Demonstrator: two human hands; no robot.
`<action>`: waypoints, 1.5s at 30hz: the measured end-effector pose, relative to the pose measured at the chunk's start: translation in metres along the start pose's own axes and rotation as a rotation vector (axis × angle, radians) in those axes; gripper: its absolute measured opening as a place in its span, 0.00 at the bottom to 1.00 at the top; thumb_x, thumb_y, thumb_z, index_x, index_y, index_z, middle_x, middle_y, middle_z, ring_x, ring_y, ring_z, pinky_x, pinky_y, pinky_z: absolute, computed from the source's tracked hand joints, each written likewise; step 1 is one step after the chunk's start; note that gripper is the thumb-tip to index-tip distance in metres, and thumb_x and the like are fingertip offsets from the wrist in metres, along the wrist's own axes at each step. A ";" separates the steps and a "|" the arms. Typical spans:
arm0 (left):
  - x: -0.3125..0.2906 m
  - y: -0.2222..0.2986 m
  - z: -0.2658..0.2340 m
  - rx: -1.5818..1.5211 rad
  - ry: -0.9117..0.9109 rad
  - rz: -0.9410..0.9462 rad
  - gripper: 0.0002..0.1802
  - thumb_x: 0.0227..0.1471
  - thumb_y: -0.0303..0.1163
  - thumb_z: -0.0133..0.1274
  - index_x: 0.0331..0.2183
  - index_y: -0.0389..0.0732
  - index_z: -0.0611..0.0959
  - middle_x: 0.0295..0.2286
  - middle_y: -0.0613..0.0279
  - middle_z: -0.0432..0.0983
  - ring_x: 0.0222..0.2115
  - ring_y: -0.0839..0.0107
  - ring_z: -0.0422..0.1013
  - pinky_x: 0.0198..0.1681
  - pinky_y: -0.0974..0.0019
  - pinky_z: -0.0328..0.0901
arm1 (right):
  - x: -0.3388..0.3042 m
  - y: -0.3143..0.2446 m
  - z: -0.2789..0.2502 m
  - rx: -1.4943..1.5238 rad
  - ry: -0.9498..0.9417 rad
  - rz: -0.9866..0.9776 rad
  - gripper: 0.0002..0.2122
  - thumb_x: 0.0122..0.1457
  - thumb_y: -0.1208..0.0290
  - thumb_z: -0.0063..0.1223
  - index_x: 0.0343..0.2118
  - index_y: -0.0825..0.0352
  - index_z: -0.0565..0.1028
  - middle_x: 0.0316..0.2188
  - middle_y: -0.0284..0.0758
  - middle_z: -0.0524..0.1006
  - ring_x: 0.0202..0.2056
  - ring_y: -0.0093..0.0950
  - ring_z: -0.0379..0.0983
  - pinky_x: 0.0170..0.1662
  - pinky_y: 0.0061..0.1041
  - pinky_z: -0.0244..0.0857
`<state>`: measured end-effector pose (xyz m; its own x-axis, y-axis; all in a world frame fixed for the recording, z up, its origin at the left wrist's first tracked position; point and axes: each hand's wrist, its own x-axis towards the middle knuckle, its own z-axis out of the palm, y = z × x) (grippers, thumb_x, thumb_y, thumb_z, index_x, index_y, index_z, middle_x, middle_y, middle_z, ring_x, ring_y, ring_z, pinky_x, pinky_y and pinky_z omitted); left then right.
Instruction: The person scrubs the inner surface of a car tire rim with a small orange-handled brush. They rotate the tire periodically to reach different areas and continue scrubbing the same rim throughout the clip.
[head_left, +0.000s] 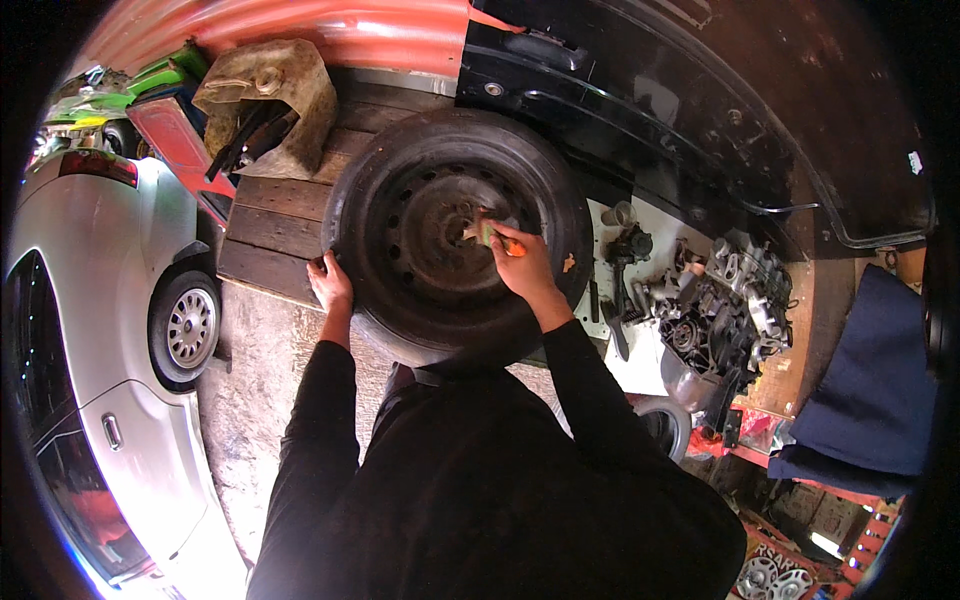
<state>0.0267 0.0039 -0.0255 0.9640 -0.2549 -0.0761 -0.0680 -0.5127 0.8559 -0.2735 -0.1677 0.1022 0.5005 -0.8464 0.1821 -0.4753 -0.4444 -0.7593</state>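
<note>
A car wheel (440, 270), a dusty steel rim with a black tire, lies flat on a wooden plank bench in front of me. My left hand (332, 284) grips the tire's left edge with bent fingers. Over the rim, my right hand (528, 268) is closed around the orange handle of a brush (513, 247). Its pale, frayed-looking head touches or hovers close to the hub at the rim's middle; I cannot tell which. The fingers partly hide the brush.
Wooden planks (275, 230) extend left of the wheel, with a dirty cut-open container (290, 80) holding dark tools behind. To the right sit greasy engine parts (715, 320) and a dark cloth (865, 380). A silver car (130, 330) stands at the left; a black panel (680, 110) rises behind.
</note>
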 end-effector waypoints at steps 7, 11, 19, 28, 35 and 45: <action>0.005 -0.010 0.001 0.016 0.002 -0.010 0.31 0.60 0.52 0.49 0.43 0.29 0.78 0.44 0.37 0.75 0.47 0.41 0.69 0.53 0.48 0.62 | 0.002 -0.021 0.001 -0.181 -0.092 0.117 0.14 0.61 0.66 0.57 0.50 0.54 0.81 0.38 0.41 0.83 0.39 0.43 0.80 0.45 0.40 0.73; 0.000 -0.004 0.001 -0.001 -0.009 -0.031 0.31 0.60 0.52 0.49 0.45 0.29 0.77 0.44 0.36 0.75 0.48 0.41 0.69 0.54 0.48 0.62 | -0.001 -0.031 0.002 -0.012 -0.182 -0.038 0.14 0.61 0.70 0.58 0.50 0.58 0.81 0.39 0.43 0.83 0.39 0.43 0.81 0.45 0.36 0.74; 0.002 -0.006 -0.001 0.008 -0.010 -0.012 0.30 0.61 0.51 0.49 0.45 0.30 0.77 0.44 0.36 0.74 0.49 0.41 0.69 0.54 0.47 0.61 | 0.010 -0.018 -0.014 0.022 -0.002 -0.031 0.12 0.61 0.72 0.59 0.47 0.66 0.81 0.41 0.44 0.83 0.44 0.39 0.82 0.48 0.31 0.73; -0.002 -0.001 -0.003 -0.005 -0.003 0.016 0.30 0.61 0.52 0.49 0.45 0.29 0.77 0.44 0.36 0.74 0.48 0.41 0.69 0.54 0.47 0.61 | 0.017 0.001 0.005 -0.158 -0.208 -0.126 0.16 0.62 0.66 0.58 0.52 0.55 0.80 0.43 0.41 0.82 0.43 0.46 0.78 0.49 0.39 0.72; -0.002 0.003 -0.004 0.021 -0.019 -0.037 0.30 0.60 0.52 0.49 0.45 0.29 0.76 0.45 0.36 0.74 0.49 0.40 0.68 0.55 0.48 0.61 | 0.054 0.000 -0.008 -0.352 -0.231 -0.012 0.15 0.63 0.63 0.58 0.51 0.57 0.80 0.41 0.42 0.83 0.41 0.45 0.79 0.48 0.41 0.72; -0.001 -0.003 0.000 -0.004 -0.028 -0.028 0.32 0.61 0.52 0.49 0.48 0.29 0.75 0.47 0.35 0.73 0.51 0.40 0.67 0.56 0.48 0.61 | 0.077 -0.011 -0.024 -0.151 -0.307 0.024 0.13 0.60 0.67 0.61 0.47 0.61 0.82 0.45 0.40 0.83 0.48 0.38 0.80 0.52 0.32 0.72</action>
<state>0.0260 0.0061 -0.0282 0.9579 -0.2636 -0.1141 -0.0403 -0.5167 0.8552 -0.2474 -0.2348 0.1390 0.6714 -0.7395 -0.0486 -0.5799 -0.4834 -0.6557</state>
